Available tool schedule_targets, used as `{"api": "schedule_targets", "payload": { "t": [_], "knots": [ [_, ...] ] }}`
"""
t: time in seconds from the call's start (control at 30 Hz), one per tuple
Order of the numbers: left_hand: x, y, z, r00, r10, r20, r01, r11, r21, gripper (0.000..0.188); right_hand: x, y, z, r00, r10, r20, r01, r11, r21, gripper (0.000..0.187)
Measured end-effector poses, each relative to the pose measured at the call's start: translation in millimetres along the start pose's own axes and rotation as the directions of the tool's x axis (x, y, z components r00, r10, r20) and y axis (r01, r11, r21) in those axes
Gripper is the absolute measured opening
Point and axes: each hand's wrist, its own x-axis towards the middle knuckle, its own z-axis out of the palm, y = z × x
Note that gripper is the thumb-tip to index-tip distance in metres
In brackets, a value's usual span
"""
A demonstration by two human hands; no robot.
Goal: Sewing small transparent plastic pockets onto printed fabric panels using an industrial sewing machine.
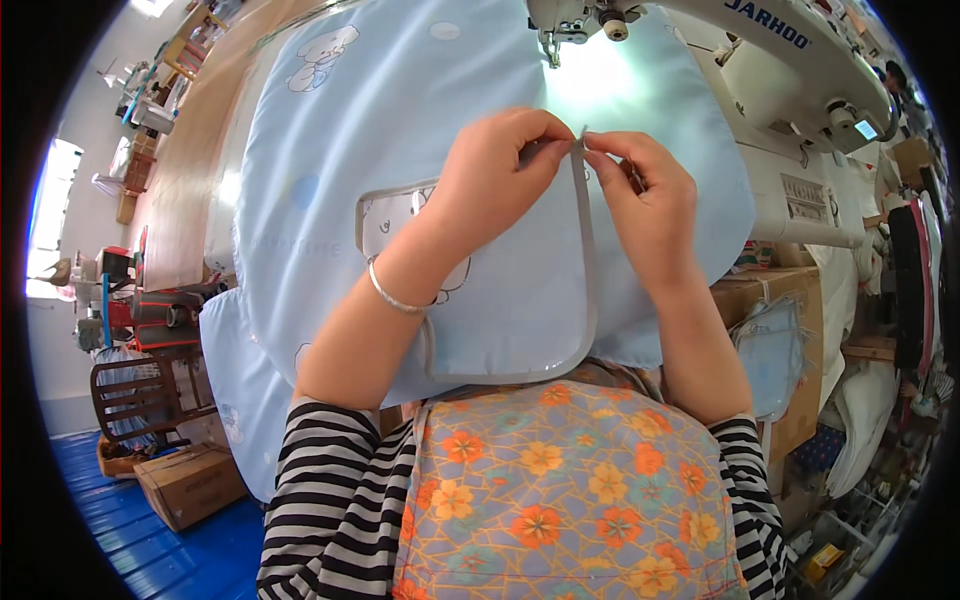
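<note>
Both my hands meet over a light blue fabric piece with grey edge binding, just in front of the sewing machine. My left hand pinches the end of the grey binding at the piece's upper right corner. From the other side, my right hand pinches the same binding tip, fingertips nearly touching the left ones. The grey binding runs down from there and curves round the lower corner. Underneath spreads a large light blue printed cloth. A white cartoon print is partly hidden by my left wrist.
The sewing machine's needle and presser foot stand beyond my hands under a bright lamp. Its white head reaches to the right. A cardboard box with blue fabric pieces is at my right. A wooden chair and a carton stand on the left.
</note>
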Motion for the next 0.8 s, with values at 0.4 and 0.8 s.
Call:
{"api": "schedule_targets", "payload": {
  "t": [0.4, 0.8],
  "knots": [
    [-19, 10, -4, 0.985, 0.172, -0.02, -0.169, 0.98, 0.106, 0.005, -1, -12, -14, 0.925, 0.293, 0.243, -0.33, 0.936, 0.125, 0.008],
    [11, -28, -82, 0.99, 0.093, 0.11, -0.144, 0.692, 0.708, 0.016, 91, 41, -2, 0.873, 0.245, 0.422, -0.181, 0.966, -0.186, 0.016]
  ]
}}
